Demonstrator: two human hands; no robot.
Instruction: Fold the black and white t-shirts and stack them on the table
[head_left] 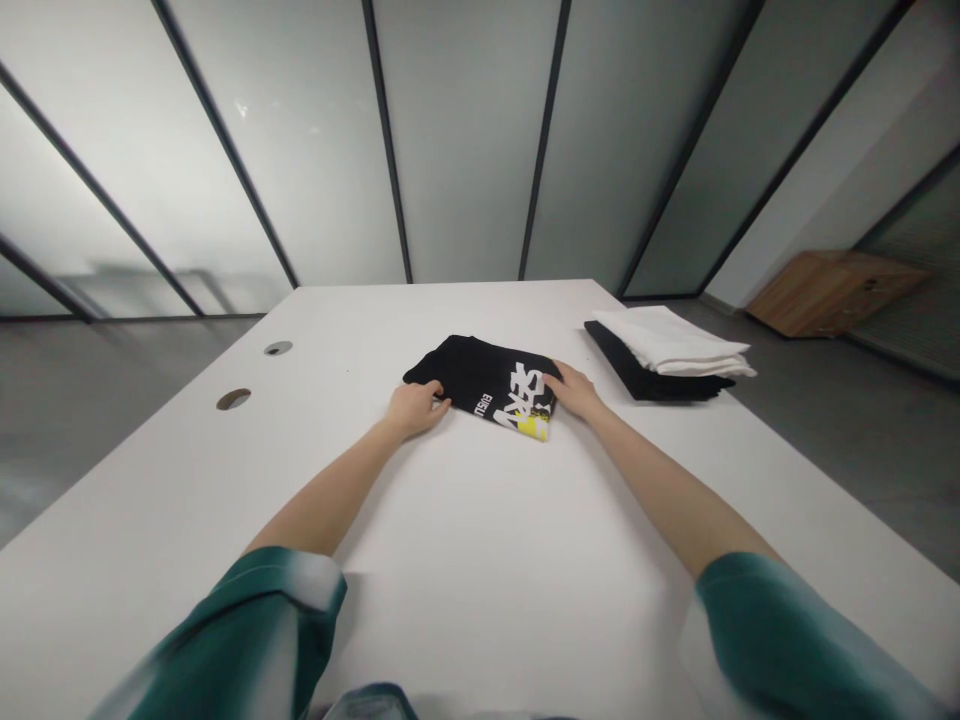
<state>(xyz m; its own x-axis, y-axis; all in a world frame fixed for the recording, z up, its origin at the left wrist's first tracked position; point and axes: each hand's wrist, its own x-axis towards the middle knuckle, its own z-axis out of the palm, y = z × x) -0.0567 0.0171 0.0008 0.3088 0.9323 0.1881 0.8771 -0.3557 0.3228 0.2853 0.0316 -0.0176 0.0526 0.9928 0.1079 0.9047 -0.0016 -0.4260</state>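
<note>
on the white table (450, 600) | a folded black t-shirt (476, 378) with white and yellow print lay between the hands | left hand (417, 408) touched its near edge, right hand (574, 391) its right edge, neither clearly gripping | a folded white cloth (671, 340) lay on a folded black garment (637, 378), to the right

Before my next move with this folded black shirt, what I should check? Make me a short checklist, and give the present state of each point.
1. Left hand and right hand both on the folded black shirt: ok.
2. Shirt lying flat on the white table: ok.
3. Shirt square to the table's edge: not ok, it lies at an angle.
4. Shirt apart from the stack of folded white cloth: ok.
5. Fingers really gripping the shirt: cannot tell.
</note>
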